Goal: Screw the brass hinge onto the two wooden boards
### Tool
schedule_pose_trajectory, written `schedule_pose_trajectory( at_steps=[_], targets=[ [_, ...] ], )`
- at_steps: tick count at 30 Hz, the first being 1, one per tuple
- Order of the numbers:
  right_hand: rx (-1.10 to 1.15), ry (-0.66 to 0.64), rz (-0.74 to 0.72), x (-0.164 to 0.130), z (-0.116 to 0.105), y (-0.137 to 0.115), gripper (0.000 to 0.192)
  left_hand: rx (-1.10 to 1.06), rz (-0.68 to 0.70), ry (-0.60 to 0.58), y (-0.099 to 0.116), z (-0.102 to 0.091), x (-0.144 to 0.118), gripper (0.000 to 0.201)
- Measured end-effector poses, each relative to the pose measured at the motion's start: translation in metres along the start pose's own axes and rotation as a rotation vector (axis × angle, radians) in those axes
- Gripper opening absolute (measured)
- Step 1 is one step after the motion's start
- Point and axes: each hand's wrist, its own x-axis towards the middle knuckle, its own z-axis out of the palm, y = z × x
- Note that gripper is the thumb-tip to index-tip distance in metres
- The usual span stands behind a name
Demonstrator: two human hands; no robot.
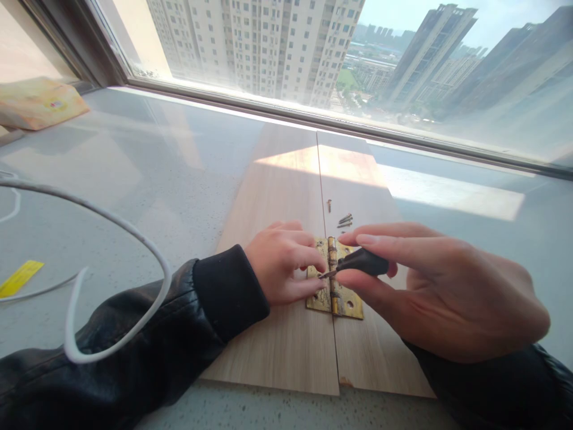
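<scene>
A brass-coloured hinge (351, 306) lies open across the seam between two pale wooden boards. My right hand (452, 280) grips a short screwdriver (363, 261) by its black handle, its shaft slanting left over the hinge's knuckle. At the left leaf, the screwdriver's tip sits between the thumb and index finger of my left hand (286, 263). Those fingers are closed together around the tip; whatever they pinch there is too small and hidden to make out. Beyond the hinge, several loose screws (345, 220) rest on the right board.
The left board (277, 346) and right board (380, 364) lie side by side on a speckled white sill (179, 149). A white cable (152, 239) loops above my left sleeve. A yellow tag (21, 278) and a tissue pack (42, 103) are at left. Window glass stands behind.
</scene>
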Motion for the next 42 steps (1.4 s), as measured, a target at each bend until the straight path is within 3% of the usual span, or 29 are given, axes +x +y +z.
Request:
schedule_pose_trajectory(
  at_steps=[4, 8, 11, 15, 19, 25, 28, 34, 37, 42],
  targets=[
    [0.054, -0.033, 0.009, -0.004, 0.001, 0.002, 0.017, 0.045, 0.013, -0.007, -0.001, 0.001, 0.0, 0.016],
    [0.16, -0.128, -0.134, -0.001, -0.005, 0.003, 0.038, 0.118, 0.027, 0.016, 0.001, 0.001, 0.0, 0.018],
    [0.226, -0.161, -0.119, 0.002, -0.01, 0.005, 0.045, 0.134, 0.015, -0.006, 0.001, 0.002, 0.001, 0.017],
    [0.238, -0.169, -0.073, 0.004, -0.012, 0.008, 0.027, 0.12, 0.019, -0.001, 0.001, 0.001, 0.001, 0.017],
    [0.254, -0.048, -0.053, 0.005, -0.008, 0.007, 0.022, 0.116, 0.031, 0.018, 0.003, 0.0, 0.0, 0.016],
    [0.062, -0.036, -0.073, 0.006, -0.002, -0.002, 0.011, 0.13, 0.013, -0.007, 0.003, 0.001, -0.001, 0.019],
    [0.113, -0.077, -0.108, 0.005, -0.003, -0.001, 0.016, 0.152, 0.035, 0.001, 0.002, 0.002, -0.001, 0.024],
    [0.322, -0.285, -0.129, 0.009, -0.015, 0.002, 0.036, 0.221, 0.076, 0.038, 0.0, 0.003, -0.002, 0.023],
    [0.317, -0.236, -0.109, 0.01, -0.015, 0.006, 0.029, 0.203, 0.084, 0.039, -0.001, 0.003, -0.002, 0.024],
    [0.355, -0.03, -0.038, 0.006, -0.003, 0.011, 0.023, 0.189, 0.064, 0.022, 0.002, 0.001, -0.002, 0.021]
  ],
)
